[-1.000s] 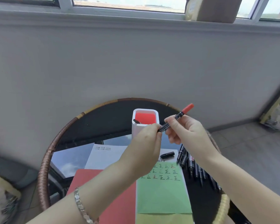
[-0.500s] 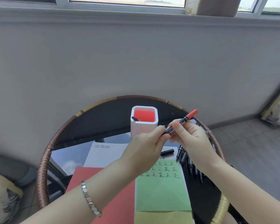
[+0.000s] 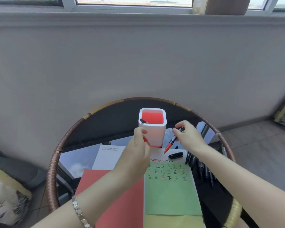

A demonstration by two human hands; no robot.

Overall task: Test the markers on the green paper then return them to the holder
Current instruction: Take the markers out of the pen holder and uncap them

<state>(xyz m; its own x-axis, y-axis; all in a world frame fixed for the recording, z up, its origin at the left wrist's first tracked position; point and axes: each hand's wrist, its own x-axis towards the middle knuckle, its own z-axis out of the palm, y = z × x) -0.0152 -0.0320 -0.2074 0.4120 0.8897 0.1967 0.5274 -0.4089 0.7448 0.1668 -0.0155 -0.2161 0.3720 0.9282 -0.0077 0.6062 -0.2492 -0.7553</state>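
My right hand (image 3: 187,137) grips a black marker (image 3: 174,139) by its upper end, with the red end slanting down toward the top of the green paper (image 3: 171,195). That paper carries three rows of written characters. My left hand (image 3: 138,145) is closed in front of the white holder (image 3: 158,130) and pinches a small red piece (image 3: 145,139), apparently the marker's cap. The holder has a red inside, and one black marker (image 3: 143,121) leans in it. A row of black markers (image 3: 201,168) lies to the right of the paper.
A loose black cap (image 3: 175,155) lies on the white sheet (image 3: 109,157) behind the green paper. A red sheet (image 3: 118,203) lies on the left and a yellow one (image 3: 171,222) in front. The round glass table has a rattan rim (image 3: 56,155). A grey wall stands behind it.
My hands have pulled apart. The right hand turned the marker over, so its red end now points down instead of up-right. The left hand came away with the red piece.
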